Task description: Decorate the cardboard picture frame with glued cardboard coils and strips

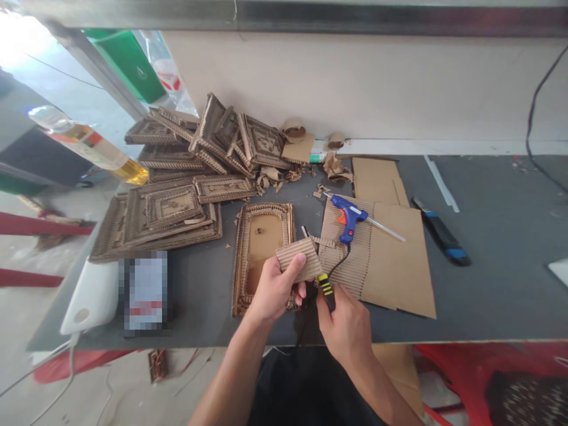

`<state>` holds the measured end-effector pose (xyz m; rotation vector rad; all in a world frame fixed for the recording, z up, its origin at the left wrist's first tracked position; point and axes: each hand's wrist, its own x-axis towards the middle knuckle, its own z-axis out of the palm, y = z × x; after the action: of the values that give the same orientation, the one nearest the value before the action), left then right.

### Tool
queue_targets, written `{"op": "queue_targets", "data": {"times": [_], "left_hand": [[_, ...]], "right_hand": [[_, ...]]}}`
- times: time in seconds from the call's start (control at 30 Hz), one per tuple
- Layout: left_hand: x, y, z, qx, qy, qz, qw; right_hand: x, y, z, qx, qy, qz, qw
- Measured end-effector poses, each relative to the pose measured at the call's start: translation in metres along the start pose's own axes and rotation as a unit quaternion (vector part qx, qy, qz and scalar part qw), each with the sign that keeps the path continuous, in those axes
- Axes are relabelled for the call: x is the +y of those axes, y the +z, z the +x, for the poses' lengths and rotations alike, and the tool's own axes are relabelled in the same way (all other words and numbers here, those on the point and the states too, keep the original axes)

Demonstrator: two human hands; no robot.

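In the head view, my left hand [276,285] grips a small piece of corrugated cardboard [298,260], thumb on its ribbed face. My right hand [346,328] is closed round the black and yellow handle of a utility knife [326,291], held against the right side of that piece. Most of the blade is hidden; a thin strip that looks like its tip shows above the cardboard. Beneath my left hand lies a rectangular cardboard frame [239,260] with ribbed edges. A blue glue gun [352,218] rests on a partly ribbed cardboard sheet [394,260] to the right.
Stacked cardboard frames [173,213] fill the back left, with torn scraps [270,177] beside them. A bottle of yellow liquid [95,148] stands behind a white device [91,299] and a blurred phone-like object [145,293]. Another cutter [444,234] lies right on the grey table [501,284].
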<state>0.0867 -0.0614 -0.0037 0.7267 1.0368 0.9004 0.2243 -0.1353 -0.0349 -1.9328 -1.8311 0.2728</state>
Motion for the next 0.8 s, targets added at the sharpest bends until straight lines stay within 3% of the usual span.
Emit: {"op": "queue_targets", "data": {"times": [0.27, 0.4, 0.6, 0.8], "left_hand": [[0.009, -0.012, 0.018, 0.109, 0.12, 0.0, 0.987], [0.013, -0.009, 0.023, 0.105, 0.13, 0.026, 0.986], [0.016, -0.004, 0.019, 0.092, 0.134, 0.039, 0.986], [0.018, -0.004, 0.017, 0.069, 0.114, 0.063, 0.989]], "right_hand": [[0.0, -0.013, 0.0, -0.01, 0.007, -0.001, 1.0], [-0.002, -0.026, -0.002, -0.05, 0.032, 0.031, 0.998], [-0.011, -0.054, 0.006, -0.16, 0.029, 0.157, 0.974], [-0.01, -0.057, 0.009, -0.164, 0.079, 0.175, 0.968]]}}
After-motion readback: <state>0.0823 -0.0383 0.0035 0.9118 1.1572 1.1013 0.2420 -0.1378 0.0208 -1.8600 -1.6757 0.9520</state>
